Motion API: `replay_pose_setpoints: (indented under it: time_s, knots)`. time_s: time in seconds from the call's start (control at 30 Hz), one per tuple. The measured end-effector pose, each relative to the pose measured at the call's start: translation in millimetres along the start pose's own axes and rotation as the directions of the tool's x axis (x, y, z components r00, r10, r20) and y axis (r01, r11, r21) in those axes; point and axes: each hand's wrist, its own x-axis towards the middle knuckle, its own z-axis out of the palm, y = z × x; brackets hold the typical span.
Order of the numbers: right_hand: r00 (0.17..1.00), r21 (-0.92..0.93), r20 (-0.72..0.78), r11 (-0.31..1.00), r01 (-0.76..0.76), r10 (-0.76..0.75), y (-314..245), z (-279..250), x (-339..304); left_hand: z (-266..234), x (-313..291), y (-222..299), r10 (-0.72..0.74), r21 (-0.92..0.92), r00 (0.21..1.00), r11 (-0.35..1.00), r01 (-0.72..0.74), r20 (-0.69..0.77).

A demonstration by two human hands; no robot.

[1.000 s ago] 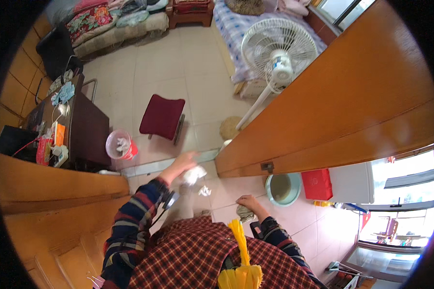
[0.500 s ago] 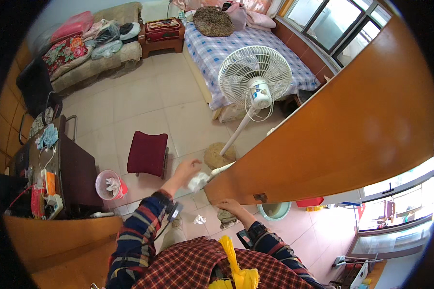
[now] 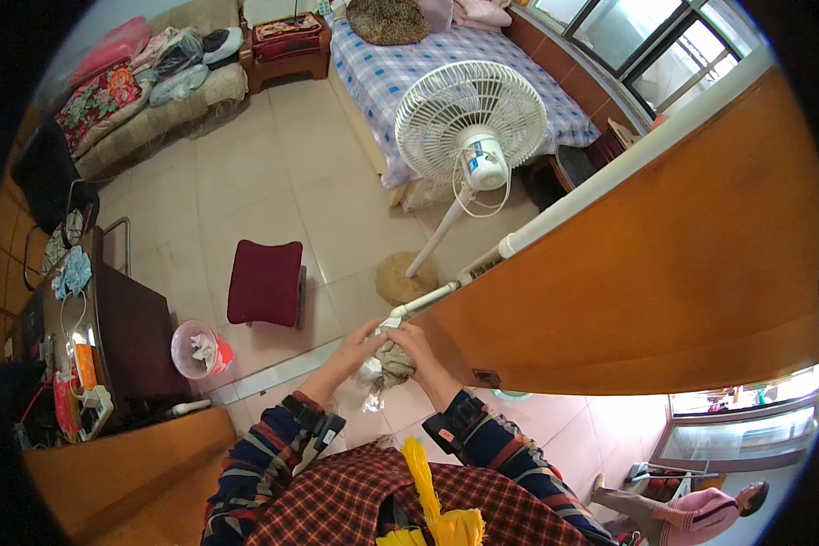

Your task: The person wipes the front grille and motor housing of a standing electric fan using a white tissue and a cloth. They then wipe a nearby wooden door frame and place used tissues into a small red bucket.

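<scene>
Below me a white standing fan [image 3: 471, 136] by the blue checked bed [image 3: 446, 64], a maroon stool [image 3: 266, 280], a pink bin [image 3: 197, 348]

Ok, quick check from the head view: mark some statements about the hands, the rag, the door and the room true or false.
1. Both hands, left hand and right hand, meet on a crumpled rag. True.
2. The rag is held by the wooden door edge. True.
3. The standing fan lies flat on the floor. False: it stands upright by the bed.
4. The stool is blue. False: dark red.
5. A pink bin sits beside the dark cabinet. True.
</scene>
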Motion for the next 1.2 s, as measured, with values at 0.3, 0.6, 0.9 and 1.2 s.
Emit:
replay_pose_setpoints:
  time_s: [0.3,0.6,0.9,1.2]
  knots:
    - [0.995,-0.419,-0.100,0.905,-0.070,0.031,43.8,-53.2,-29.2,-40.3,-22.9,19.9,-0.117,-0.571,0.992,0.818,0.073,-0.041]
    - [0.928,-0.118,-0.070,0.921,-0.372,0.366,96.4,-115.2,-53.9,-53.7,-84.7,-36.6,-0.361,-0.345,0.872,0.906,0.245,-0.330]
    - [0.840,-0.176,-0.202,0.825,-0.537,0.503,198.8,-152.1,-91.0,-105.4,-168.9,-131.2,-0.533,-0.396,0.685,0.841,0.368,-0.496]
    - [0.977,-0.624,-0.103,0.752,-0.211,0.188,221.1,-149.9,-60.2,-237.8,-56.3,-237.8,-0.629,-0.708,0.662,0.676,0.206,-0.408]
